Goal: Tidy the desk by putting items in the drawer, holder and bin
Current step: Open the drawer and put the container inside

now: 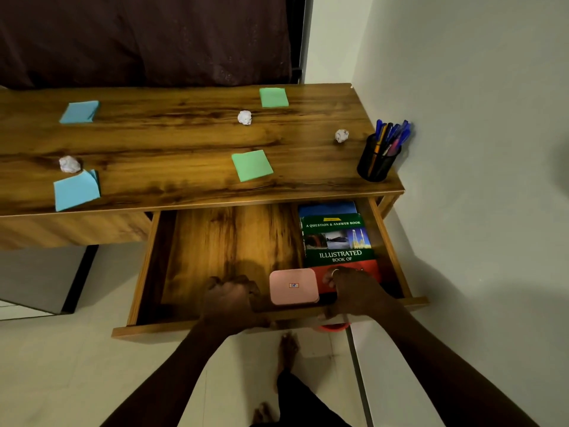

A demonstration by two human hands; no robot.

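While the drawer [215,241] stands pulled out, both hands are inside its near end: the left hand [229,295] curled loosely, holding nothing I can see, the right hand [354,291] resting fingers-down on the book [337,241], just right of a pink box [294,286]. Paper balls [244,117] and sticky notes [252,165] on the tabletop [184,134] are light, probably best pinched at edges. Drawer's left half is free; the pen holder [377,163] crowds the right corner.
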